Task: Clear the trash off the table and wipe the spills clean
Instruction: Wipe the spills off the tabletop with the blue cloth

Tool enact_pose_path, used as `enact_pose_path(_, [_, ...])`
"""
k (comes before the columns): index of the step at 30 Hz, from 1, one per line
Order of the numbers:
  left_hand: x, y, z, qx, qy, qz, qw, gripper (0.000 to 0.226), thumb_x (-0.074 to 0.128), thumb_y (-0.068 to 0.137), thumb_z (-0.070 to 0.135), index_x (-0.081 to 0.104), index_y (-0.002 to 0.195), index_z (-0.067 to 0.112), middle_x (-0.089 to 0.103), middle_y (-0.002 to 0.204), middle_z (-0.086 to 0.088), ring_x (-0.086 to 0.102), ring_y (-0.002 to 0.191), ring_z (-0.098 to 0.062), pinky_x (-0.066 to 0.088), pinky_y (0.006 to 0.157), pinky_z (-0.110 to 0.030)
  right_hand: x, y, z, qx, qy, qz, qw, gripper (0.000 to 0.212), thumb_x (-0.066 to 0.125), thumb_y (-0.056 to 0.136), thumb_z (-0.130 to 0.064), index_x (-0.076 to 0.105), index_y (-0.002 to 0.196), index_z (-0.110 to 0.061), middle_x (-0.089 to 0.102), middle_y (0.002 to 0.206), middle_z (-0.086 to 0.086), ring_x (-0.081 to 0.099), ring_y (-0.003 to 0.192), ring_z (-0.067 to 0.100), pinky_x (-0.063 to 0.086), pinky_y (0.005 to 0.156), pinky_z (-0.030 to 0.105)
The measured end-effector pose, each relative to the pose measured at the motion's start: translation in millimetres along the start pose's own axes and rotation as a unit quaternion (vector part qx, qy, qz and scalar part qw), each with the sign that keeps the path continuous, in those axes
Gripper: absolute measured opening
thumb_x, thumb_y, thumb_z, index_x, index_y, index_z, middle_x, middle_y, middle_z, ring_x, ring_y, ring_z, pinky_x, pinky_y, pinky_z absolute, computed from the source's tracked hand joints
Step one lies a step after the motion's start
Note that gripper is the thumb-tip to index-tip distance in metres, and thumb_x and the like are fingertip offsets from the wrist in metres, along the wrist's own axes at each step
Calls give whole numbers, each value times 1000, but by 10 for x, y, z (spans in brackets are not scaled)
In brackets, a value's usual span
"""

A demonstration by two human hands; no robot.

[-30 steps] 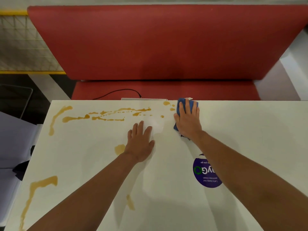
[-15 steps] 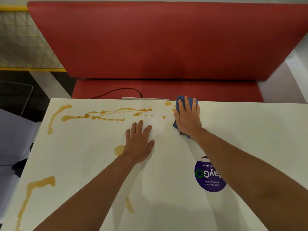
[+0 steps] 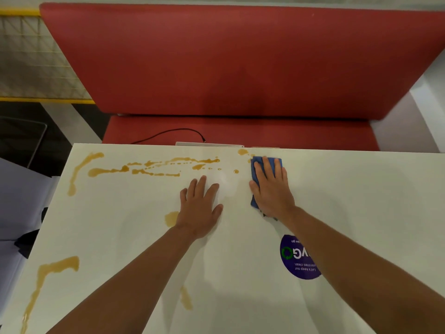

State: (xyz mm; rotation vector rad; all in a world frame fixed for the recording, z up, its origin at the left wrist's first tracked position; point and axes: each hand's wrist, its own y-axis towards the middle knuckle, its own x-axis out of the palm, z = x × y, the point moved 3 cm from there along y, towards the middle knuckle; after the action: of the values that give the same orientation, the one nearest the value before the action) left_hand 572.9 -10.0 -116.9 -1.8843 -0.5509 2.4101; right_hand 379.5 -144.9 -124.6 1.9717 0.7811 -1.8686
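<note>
A red upholstered bench [image 3: 240,63] fills the far part of the scene, its backrest above a seat cushion on which a thin black cable [image 3: 173,134] lies. In front of it, a white table [image 3: 361,201] occupies the near part of the scene. Beyond the table's left edge stands a pale lavender surface [image 3: 16,189], and at far left a yellow-framed wire mesh panel [image 3: 29,59].

Brown liquid spills mark the tabletop: a long broken streak [image 3: 154,166] along the far edge, left of centre; a curved trail [image 3: 77,172] at the far-left corner; an elongated run [image 3: 48,278] at the near left; a small patch [image 3: 171,218] just left of the left wrist; a short smear [image 3: 186,298] near the left forearm; and droplets [image 3: 242,152] at the far edge, just left of the cloth.

A round purple sticker [image 3: 296,259] with white and green print lies on the table at right, partly covered by the right forearm.

The left hand [image 3: 201,208] rests palm-down on the table at centre, fingers straight and slightly spread, holding nothing. The right hand [image 3: 272,189] presses flat, fingers extended, on a blue cloth [image 3: 255,165], which lies on the table by the far edge, showing past the fingertips and along the hand's left side.
</note>
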Motion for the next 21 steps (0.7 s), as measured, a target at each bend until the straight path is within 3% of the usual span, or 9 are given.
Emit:
enact_pose_path(1, [3,-6,1,0,-1,0,1000,63,32,103,55,16,159,31,-1,169,-9,-3,155,-34,9,123,-52,-28,131,47,-3,-2,6,1000,55,44,102,-33,41,148,-4,24,162,22,19,147,53,30,112,67])
enact_pose_path(4, [8,-11,-1,1,1,7,1000,63,30,103,56,16,159,31,0,170,-8,-2,155,-34,10,123,-53,-69,399,118,36,0,-29,999,63,35,106,-39,20,159,-9,8,167,19,5,150,53,18,119,65])
enact_pose_path(7, [18,-15,-8,2,1,9,1000,62,31,102,56,18,158,32,2,170,-8,-2,155,-33,10,124,-53,-22,324,34,24,-23,-51,998,52,40,103,-36,39,149,-11,10,166,23,6,148,57,17,118,68])
enact_pose_path(11, [18,-4,-20,1,-3,16,1000,63,33,102,57,20,158,32,4,170,-8,1,155,-33,12,123,-53,156,-195,-218,18,-27,-85,996,76,0,96,-44,40,150,-9,8,167,22,-2,150,54,11,119,65])
enact_pose_path(12, [25,-1,-21,1,-1,16,1000,63,32,102,57,20,158,32,4,170,-8,1,155,-33,12,124,-53,158,-370,-302,13,-23,-69,997,70,9,100,-43,40,150,-6,11,166,23,1,150,55,14,119,65])
enact_pose_path(14, [47,-3,-29,2,-2,16,1000,63,31,103,57,18,159,32,3,170,-7,0,155,-33,10,124,-52,143,-660,-433,-17,-32,-13,999,51,52,100,-35,54,138,-1,23,161,27,18,146,58,31,112,68])
enact_pose_path(16, [62,-8,-38,6,-10,23,1000,63,32,103,57,20,159,31,4,170,-8,1,155,-33,9,124,-52,94,-747,-449,-38,-15,39,998,54,73,89,-29,57,131,0,25,156,25,24,143,55,40,105,68])
enact_pose_path(18, [64,-8,-50,10,-8,30,999,63,32,103,57,22,159,31,6,170,-9,4,155,-34,12,123,-53,66,-656,-411,-48,-17,47,998,56,61,97,-32,46,142,-2,25,158,23,16,147,49,37,110,65])
enact_pose_path(21, [61,-5,-49,8,-4,27,1000,63,30,102,57,21,159,31,6,170,-8,3,155,-35,12,123,-53,86,-282,-279,-12,-17,-38,999,65,20,103,-41,30,156,-6,17,165,20,7,151,47,24,118,61])
